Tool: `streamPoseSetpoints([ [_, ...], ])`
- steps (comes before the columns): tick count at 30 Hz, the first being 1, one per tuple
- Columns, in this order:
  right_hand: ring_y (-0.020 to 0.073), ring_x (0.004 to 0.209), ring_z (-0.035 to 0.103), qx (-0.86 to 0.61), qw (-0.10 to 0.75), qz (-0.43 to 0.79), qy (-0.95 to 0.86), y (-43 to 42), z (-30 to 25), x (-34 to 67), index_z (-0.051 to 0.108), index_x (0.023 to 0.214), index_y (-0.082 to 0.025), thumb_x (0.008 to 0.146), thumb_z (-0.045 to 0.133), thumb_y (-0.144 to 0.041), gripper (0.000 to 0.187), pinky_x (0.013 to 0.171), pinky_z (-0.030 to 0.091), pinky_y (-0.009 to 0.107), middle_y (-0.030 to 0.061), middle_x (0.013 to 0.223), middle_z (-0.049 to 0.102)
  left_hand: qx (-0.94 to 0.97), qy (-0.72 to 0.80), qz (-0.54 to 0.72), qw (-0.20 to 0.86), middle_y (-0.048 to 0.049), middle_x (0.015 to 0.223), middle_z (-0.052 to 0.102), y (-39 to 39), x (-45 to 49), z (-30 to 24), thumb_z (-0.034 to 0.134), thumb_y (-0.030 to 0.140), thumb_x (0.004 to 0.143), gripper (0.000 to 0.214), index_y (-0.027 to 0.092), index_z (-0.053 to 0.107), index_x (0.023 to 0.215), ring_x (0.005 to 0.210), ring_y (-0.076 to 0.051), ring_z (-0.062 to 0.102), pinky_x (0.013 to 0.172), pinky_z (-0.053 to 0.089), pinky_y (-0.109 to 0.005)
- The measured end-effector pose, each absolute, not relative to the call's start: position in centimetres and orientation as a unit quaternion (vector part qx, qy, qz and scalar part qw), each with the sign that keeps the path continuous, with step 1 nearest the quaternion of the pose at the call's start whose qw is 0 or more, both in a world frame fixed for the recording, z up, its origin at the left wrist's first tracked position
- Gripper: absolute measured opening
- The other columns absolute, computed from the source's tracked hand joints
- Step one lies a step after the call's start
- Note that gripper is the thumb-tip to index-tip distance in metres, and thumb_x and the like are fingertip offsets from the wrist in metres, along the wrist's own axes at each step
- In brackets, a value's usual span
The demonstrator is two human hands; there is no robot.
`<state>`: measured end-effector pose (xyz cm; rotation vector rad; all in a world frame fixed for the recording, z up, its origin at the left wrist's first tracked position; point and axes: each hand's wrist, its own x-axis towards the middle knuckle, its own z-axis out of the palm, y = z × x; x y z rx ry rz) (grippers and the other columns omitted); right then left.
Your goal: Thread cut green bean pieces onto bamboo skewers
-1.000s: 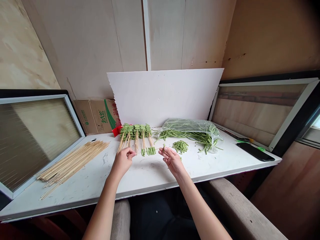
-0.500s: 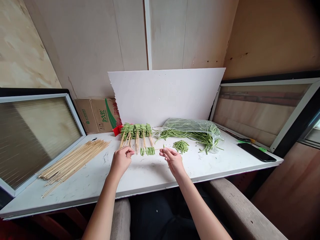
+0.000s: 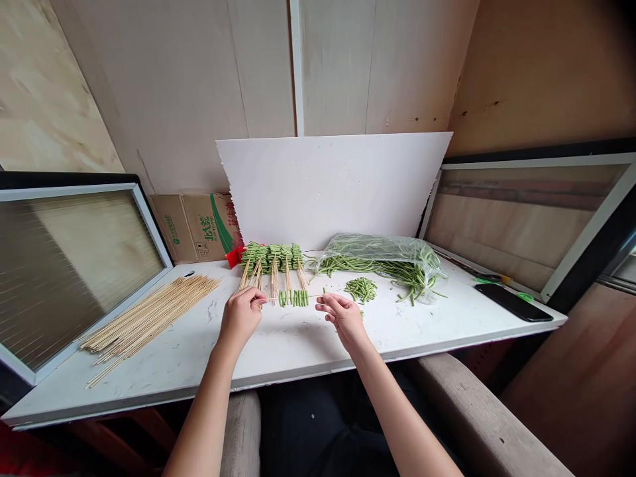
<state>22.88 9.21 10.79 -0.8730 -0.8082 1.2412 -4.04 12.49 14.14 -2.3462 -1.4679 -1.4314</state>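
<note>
My left hand (image 3: pixel 242 314) is closed in a pinch on the left end of a thin bamboo skewer (image 3: pixel 313 296), held level above the table. Several short green bean pieces (image 3: pixel 294 298) are threaded crosswise along its middle, with a small gap among those on the left. At the skewer's right end, my right hand (image 3: pixel 344 318) pinches a short piece of green bean (image 3: pixel 324 290) between thumb and forefinger. Whether the skewer's tip has entered that piece is too small to tell. Just behind stand stacked bean skewers (image 3: pixel 271 257), their bare sticks pointing toward me.
Loose bamboo skewers (image 3: pixel 154 318) lie on the white table (image 3: pixel 293 351) at left. To the right are a pile of cut beans (image 3: pixel 361 289), long beans in a clear plastic bag (image 3: pixel 380 248) and a black phone (image 3: pixel 513 302). A white board (image 3: pixel 332 189) and cardboard box (image 3: pixel 196 228) stand behind.
The view has shifted very slightly. Both hands keep the same hold, and the skewer with its bean pieces looks unchanged.
</note>
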Motion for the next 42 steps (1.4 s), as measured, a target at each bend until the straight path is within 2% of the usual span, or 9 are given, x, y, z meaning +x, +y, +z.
streamPoseSetpoints([
  [6, 0.029, 0.102, 0.077, -0.394, 0.639, 0.549, -0.368, 9.0, 11.0, 22.8, 0.081, 0.086, -0.021, 0.073, 0.089, -0.052, 0.034, 0.065, 0.043, 0.028, 0.0104, 0.101, 0.081, -0.757, -0.466, -0.458, 0.027, -0.0022, 0.083, 0.075, 12.5, -4.1, 14.1, 0.051, 0.013, 0.088, 0.023, 0.024, 0.068, 0.077, 0.08, -0.022, 0.068, 0.078, 0.049, -0.034],
  [12, 0.0301, 0.092, 0.077, -0.393, 0.643, 0.526, -0.394, 8.9, 11.2, 21.4, 0.081, 0.084, -0.021, 0.068, 0.092, -0.05, 0.036, 0.062, 0.041, 0.029, 0.0083, 0.088, 0.078, -0.763, -0.453, -0.461, -0.017, -0.0032, 0.084, 0.074, 12.5, -3.0, 13.8, 0.051, 0.014, 0.09, 0.022, 0.024, 0.066, 0.079, 0.083, -0.022, 0.068, 0.079, 0.051, -0.033],
  [15, 0.0291, 0.094, 0.075, -0.4, 0.645, 0.532, -0.375, 8.9, 11.2, 21.2, 0.08, 0.084, -0.021, 0.067, 0.091, -0.05, 0.035, 0.062, 0.043, 0.029, 0.0079, 0.091, 0.077, -0.757, -0.455, -0.469, -0.01, -0.0032, 0.085, 0.074, 12.4, -2.5, 13.8, 0.051, 0.013, 0.09, 0.021, 0.024, 0.065, 0.079, 0.083, -0.022, 0.067, 0.079, 0.05, -0.033],
  [18, 0.0248, 0.094, 0.071, -0.416, 0.636, 0.54, -0.362, 8.8, 11.2, 21.4, 0.081, 0.085, -0.022, 0.068, 0.09, -0.049, 0.033, 0.063, 0.043, 0.027, 0.0075, 0.095, 0.076, -0.761, -0.455, -0.463, 0.019, -0.0035, 0.086, 0.074, 12.2, -2.2, 14.0, 0.052, 0.013, 0.091, 0.02, 0.023, 0.065, 0.079, 0.084, -0.023, 0.067, 0.082, 0.049, -0.035],
  [22, 0.019, 0.08, 0.061, -0.426, 0.625, 0.535, -0.377, 8.6, 11.5, 21.7, 0.08, 0.082, -0.023, 0.07, 0.089, -0.05, 0.031, 0.059, 0.04, 0.027, 0.0057, 0.087, 0.073, -0.762, -0.458, -0.457, 0.04, -0.0033, 0.086, 0.075, 12.0, -2.2, 14.1, 0.053, 0.011, 0.092, 0.022, 0.024, 0.064, 0.078, 0.084, -0.023, 0.066, 0.084, 0.047, -0.036],
  [33, 0.0127, 0.062, 0.046, -0.423, 0.608, 0.538, -0.402, 8.5, 12.0, 22.0, 0.077, 0.075, -0.021, 0.07, 0.088, -0.048, 0.029, 0.057, 0.034, 0.029, 0.0016, 0.071, 0.065, -0.765, -0.449, -0.459, 0.053, -0.0032, 0.087, 0.076, 12.4, -2.3, 13.6, 0.053, 0.011, 0.093, 0.022, 0.024, 0.065, 0.079, 0.083, -0.023, 0.066, 0.083, 0.047, -0.036],
  [37, 0.013, 0.065, 0.048, -0.405, 0.603, 0.551, -0.41, 8.4, 12.2, 22.3, 0.077, 0.077, -0.021, 0.072, 0.087, -0.049, 0.03, 0.055, 0.034, 0.026, 0.0015, 0.072, 0.065, -0.764, -0.445, -0.465, 0.047, -0.0034, 0.086, 0.075, 12.3, -2.3, 13.7, 0.053, 0.013, 0.093, 0.021, 0.024, 0.065, 0.079, 0.083, -0.023, 0.066, 0.083, 0.048, -0.036],
  [42, 0.0168, 0.077, 0.058, -0.39, 0.604, 0.515, -0.467, 8.5, 13.0, 25.8, 0.081, 0.094, -0.022, 0.076, 0.086, -0.054, 0.037, 0.056, 0.04, 0.026, 0.006, 0.09, 0.073, -0.747, -0.45, -0.489, 0.035, -0.0035, 0.086, 0.074, 12.2, -2.8, 14.0, 0.054, 0.014, 0.091, 0.019, 0.023, 0.065, 0.08, 0.083, -0.023, 0.066, 0.081, 0.049, -0.034],
])
